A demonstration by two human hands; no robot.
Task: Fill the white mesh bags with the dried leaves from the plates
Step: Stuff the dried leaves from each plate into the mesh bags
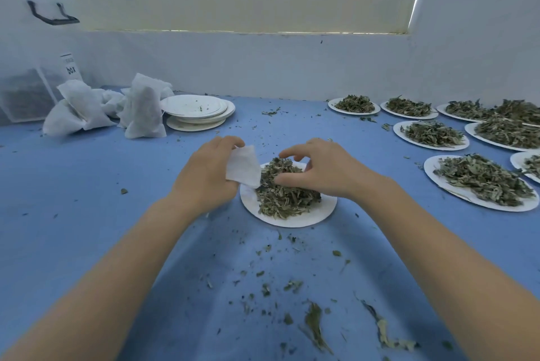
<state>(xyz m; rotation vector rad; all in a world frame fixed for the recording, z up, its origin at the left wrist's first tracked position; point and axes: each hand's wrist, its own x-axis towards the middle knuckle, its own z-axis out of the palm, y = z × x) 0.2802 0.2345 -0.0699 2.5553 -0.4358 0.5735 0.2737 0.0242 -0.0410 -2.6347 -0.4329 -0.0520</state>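
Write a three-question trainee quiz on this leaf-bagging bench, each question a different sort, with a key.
1. True or false: the left hand holds a white mesh bag beside the plate in front of the person.
2. Multiple choice: the right hand is (A) resting on the blue table, (B) reaching into the dried leaves on that plate, (C) lifting the stack of empty plates.
3. Fill in: the filled bags lie at the far ____ of the table, next to the clear storage box.

Key: 1 true; 2 B; 3 left.
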